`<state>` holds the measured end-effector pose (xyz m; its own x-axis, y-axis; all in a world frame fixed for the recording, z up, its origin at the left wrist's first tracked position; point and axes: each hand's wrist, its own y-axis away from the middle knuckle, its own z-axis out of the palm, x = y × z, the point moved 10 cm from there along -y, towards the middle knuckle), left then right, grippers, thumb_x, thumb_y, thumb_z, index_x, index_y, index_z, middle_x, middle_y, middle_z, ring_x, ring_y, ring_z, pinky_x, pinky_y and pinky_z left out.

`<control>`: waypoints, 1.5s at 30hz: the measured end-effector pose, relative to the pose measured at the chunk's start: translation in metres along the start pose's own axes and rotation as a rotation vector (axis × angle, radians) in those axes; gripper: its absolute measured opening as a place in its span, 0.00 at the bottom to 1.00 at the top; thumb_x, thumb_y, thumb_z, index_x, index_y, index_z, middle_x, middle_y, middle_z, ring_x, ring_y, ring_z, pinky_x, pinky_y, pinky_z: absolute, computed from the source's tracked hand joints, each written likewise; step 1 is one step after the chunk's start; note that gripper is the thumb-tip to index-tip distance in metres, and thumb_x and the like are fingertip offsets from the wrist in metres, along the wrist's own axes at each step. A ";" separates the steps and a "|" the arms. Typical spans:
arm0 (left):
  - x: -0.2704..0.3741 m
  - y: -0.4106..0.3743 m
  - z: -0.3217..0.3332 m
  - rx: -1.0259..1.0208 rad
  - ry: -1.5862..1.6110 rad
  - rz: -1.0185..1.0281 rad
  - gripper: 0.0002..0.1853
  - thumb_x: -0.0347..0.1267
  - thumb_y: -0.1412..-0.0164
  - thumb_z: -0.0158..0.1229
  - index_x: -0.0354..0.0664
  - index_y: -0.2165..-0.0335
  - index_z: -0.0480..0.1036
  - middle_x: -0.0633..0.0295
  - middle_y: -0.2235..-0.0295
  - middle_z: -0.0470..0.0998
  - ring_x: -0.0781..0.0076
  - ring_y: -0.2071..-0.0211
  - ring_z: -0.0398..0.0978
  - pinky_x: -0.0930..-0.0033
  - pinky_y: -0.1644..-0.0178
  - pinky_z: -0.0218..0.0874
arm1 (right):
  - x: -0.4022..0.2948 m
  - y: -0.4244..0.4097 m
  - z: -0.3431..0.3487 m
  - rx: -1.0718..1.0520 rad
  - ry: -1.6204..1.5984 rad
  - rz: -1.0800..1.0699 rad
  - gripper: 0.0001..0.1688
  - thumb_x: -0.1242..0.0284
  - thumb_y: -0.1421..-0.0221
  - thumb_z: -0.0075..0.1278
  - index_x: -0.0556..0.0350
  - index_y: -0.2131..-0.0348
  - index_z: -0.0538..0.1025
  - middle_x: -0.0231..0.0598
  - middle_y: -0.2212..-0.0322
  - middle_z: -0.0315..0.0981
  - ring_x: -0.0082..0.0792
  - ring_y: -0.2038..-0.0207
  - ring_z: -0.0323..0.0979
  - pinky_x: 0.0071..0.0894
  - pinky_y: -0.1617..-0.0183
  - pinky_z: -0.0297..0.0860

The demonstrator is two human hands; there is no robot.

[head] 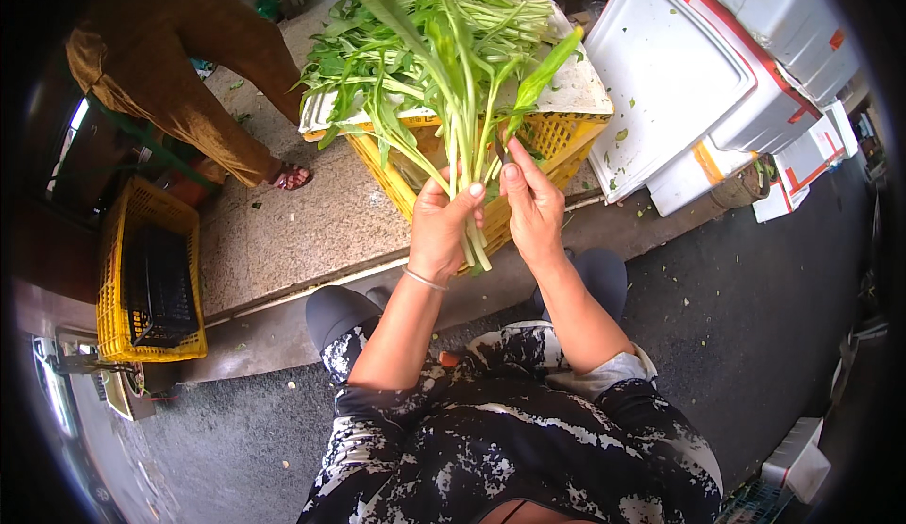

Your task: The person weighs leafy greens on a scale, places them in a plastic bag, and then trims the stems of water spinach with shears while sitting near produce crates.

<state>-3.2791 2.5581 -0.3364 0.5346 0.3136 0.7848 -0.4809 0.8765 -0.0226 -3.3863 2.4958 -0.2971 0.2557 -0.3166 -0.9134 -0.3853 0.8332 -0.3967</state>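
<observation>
My left hand (447,223) is closed around a bunch of leafy green stems (463,121), its thumb across them; the cut ends stick out below. Just to its right, my right hand (531,202) pinches something small and dark, perhaps a small blade, between thumb and fingers, beside a leaf of the bunch; what exactly it is cannot be told. Beyond the hands, a heap of the same greens (495,22) lies on a white foam lid (577,92). The lid rests across a yellow plastic crate (566,143).
White foam boxes (665,78) lean and stack at the right, near a small basket (740,188). Another person's brown-trousered leg (212,92) stands at the upper left. Below it is a yellow crate (106,290) holding a black crate (163,290). A stone step edge (311,287) runs before my knees.
</observation>
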 end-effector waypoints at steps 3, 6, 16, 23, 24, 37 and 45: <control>0.001 0.002 0.001 -0.013 0.094 0.001 0.11 0.26 0.48 0.56 0.41 0.63 0.67 0.69 0.76 0.70 0.82 0.82 0.65 0.80 0.79 0.59 | 0.001 0.009 -0.015 0.091 0.035 -0.083 0.24 0.68 0.43 0.45 0.59 0.49 0.64 0.30 0.73 0.68 0.16 0.71 0.63 0.15 0.65 0.62; -0.002 0.004 0.000 -0.033 0.147 -0.034 0.10 0.27 0.47 0.55 0.42 0.65 0.67 0.69 0.78 0.68 0.82 0.82 0.64 0.80 0.80 0.58 | 0.008 0.009 -0.049 0.305 0.005 -0.025 0.23 0.67 0.42 0.43 0.59 0.49 0.64 0.26 0.77 0.64 0.14 0.75 0.59 0.13 0.71 0.59; -0.005 0.016 -0.020 -0.018 -0.146 -0.052 0.13 0.26 0.50 0.58 0.39 0.63 0.68 0.69 0.77 0.69 0.82 0.82 0.63 0.81 0.78 0.57 | -0.008 -0.023 0.011 -0.429 -0.662 0.516 0.22 0.60 0.41 0.40 0.56 0.53 0.66 0.22 0.83 0.55 0.14 0.81 0.53 0.12 0.79 0.51; -0.004 0.020 -0.035 -0.033 -0.112 -0.076 0.10 0.26 0.49 0.57 0.40 0.66 0.68 0.69 0.80 0.67 0.81 0.83 0.62 0.80 0.79 0.56 | 0.002 -0.047 -0.031 -0.103 -0.057 0.210 0.14 0.63 0.44 0.47 0.55 0.75 0.74 0.18 0.85 0.53 0.11 0.82 0.48 0.12 0.81 0.46; -0.004 0.020 -0.036 -0.051 -0.064 -0.087 0.10 0.26 0.49 0.57 0.40 0.66 0.67 0.69 0.81 0.67 0.81 0.83 0.62 0.80 0.80 0.56 | 0.002 -0.050 -0.049 0.031 -0.011 0.157 0.15 0.63 0.45 0.48 0.54 0.79 0.72 0.17 0.86 0.53 0.10 0.82 0.47 0.13 0.81 0.45; -0.018 0.025 -0.027 -0.248 0.237 -0.194 0.16 0.34 0.46 0.54 0.40 0.60 0.64 0.63 0.71 0.66 0.78 0.82 0.60 0.77 0.79 0.55 | 0.032 0.015 0.060 -0.389 -0.792 0.605 0.19 0.61 0.41 0.39 0.48 0.53 0.64 0.24 0.84 0.55 0.14 0.81 0.54 0.13 0.79 0.53; -0.022 0.021 -0.047 -0.119 0.146 -0.177 0.14 0.34 0.44 0.53 0.41 0.60 0.66 0.65 0.72 0.68 0.78 0.82 0.63 0.78 0.79 0.55 | 0.046 0.016 0.046 -0.279 -0.623 0.524 0.21 0.65 0.40 0.39 0.52 0.49 0.62 0.25 0.83 0.55 0.15 0.81 0.52 0.13 0.79 0.53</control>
<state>-3.2685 2.5864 -0.3835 0.7019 0.1933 0.6855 -0.2907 0.9564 0.0280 -3.3398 2.5152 -0.3409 0.3927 0.4521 -0.8009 -0.7725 0.6347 -0.0205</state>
